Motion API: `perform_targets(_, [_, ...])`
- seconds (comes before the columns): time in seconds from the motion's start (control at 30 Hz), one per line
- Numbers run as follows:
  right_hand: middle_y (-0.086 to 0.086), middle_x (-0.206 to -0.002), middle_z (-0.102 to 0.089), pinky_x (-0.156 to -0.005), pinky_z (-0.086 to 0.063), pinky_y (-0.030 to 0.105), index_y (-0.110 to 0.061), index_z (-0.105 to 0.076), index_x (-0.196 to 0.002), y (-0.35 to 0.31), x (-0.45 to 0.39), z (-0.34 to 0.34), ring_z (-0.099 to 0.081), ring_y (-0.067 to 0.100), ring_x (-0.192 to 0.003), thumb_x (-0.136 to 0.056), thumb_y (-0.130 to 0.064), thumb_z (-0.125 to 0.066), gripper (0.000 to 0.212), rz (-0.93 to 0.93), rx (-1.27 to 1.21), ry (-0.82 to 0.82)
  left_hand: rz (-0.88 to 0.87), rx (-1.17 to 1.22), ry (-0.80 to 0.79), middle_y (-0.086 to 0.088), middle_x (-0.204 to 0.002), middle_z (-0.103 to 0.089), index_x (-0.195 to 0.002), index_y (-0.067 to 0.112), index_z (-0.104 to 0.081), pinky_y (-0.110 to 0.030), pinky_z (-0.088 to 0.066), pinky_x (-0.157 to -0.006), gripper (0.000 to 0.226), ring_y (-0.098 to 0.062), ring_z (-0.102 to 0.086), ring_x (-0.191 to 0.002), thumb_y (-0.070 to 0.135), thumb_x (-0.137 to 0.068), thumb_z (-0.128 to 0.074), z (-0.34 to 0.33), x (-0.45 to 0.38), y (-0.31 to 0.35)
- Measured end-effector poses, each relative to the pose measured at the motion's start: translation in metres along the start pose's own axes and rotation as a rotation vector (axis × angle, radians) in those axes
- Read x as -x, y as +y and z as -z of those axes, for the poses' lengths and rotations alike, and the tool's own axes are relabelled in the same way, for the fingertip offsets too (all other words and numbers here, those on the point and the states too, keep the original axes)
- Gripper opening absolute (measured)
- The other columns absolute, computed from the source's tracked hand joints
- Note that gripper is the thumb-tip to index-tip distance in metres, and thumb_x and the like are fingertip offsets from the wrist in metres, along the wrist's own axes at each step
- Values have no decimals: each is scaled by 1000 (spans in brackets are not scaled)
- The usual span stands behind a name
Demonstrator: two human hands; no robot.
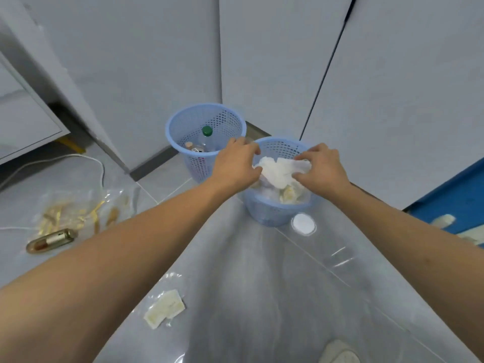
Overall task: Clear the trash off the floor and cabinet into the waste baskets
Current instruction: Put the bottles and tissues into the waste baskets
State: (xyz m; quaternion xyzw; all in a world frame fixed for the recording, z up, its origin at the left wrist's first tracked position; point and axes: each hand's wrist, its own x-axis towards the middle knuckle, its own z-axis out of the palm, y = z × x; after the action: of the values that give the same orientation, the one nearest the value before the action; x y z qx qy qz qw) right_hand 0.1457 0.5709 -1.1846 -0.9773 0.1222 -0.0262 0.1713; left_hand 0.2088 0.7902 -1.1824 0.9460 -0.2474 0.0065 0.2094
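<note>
Both hands over near basket (pixel 277 213). Left hand (pixel 235 163) and right hand (pixel 320 170) pinch white tissue (pixel 280 170) from two sides, above basket opening. More paper inside. Far basket (pixel 183 127) at 11 o'clock holds green-capped bottle (pixel 207 137). Wrapper (pixel 165 307) on floor at 7 o'clock; white lid (pixel 303 224) just beside near basket.

Two baskets are standing side by side: the left basket (pixel 205 137) holding a bottle (pixel 207 138), the right basket (pixel 281 205) holding paper (pixel 281 170).

Two pale blue lattice-holed baskets (pixel 183 127) (one bottle cap (pixel 207 130) green), white crumpled paper (pixel 280 170), grey floor (pixel 262 284).
</note>
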Motion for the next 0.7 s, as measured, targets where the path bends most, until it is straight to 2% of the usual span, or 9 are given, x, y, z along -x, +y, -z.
perform_targets(0.1, [6,-122,-53,-95,-50,46,-24,-72,-116,-26,25,-4,-45,33,-120,-80,-31,-74,37,79,-20,93,50,37,3,-4,-116,-62,-120,21,-66,-44,-51,-87,32,-27,-55,-114,31,-90,-65,28,51,-29])
perform_targets(0.23, [9,-105,-54,-80,-43,38,-16,-71,-101,-83,72,-36,-52,34,-106,-82,-20,-68,20,206,-101,145,211,67,-9,-1,-106,-71,-109,22,-68,-41,-55,-85,23,-27,-64,-104,28,-89,-58,49,129,-74])
perform_targets(0.33, [9,-99,-56,-81,-50,41,-15,-69,-101,-130,119,-81,-56,32,-99,-82,-18,-67,19,270,-136,-16,350,66,-90,1,-96,-73,-104,22,-70,-37,-55,-81,20,-26,-66,-100,26,-89,-57,46,195,-112])
perform_targets(0.43, [6,-103,-58,-83,-52,42,-17,-68,-105,-163,170,-140,-59,28,-100,-85,-23,-68,20,276,-150,-241,476,66,-211,-3,-103,-72,-105,21,-73,-37,-55,-84,22,-26,-63,-110,24,-91,-56,28,253,-150])
perform_targets(0.5, [3,-106,-57,-83,-52,38,-20,-66,-108,-178,200,-177,-59,26,-103,-86,-29,-68,23,261,-136,-349,542,69,-289,-4,-112,-72,-114,20,-72,-37,-55,-89,27,-27,-64,-111,23,-93,-56,14,283,-173])
perform_targets(0.63, [0,-112,-53,-79,-45,32,-23,-63,-113,-194,233,-237,-54,25,-109,-85,-36,-69,32,233,-93,-476,527,53,-381,-8,-128,-63,-131,19,-65,-43,-50,-98,37,-29,-57,-122,22,-95,-56,-19,314,-211])
perform_targets(0.7, [0,-117,-48,-79,-50,34,-24,-60,-118,-200,241,-260,-47,25,-114,-84,-38,-70,38,244,-58,-507,500,51,-388,-7,-132,-57,-137,23,-60,-45,-50,-98,41,-29,-50,-127,22,-96,-54,-36,317,-225])
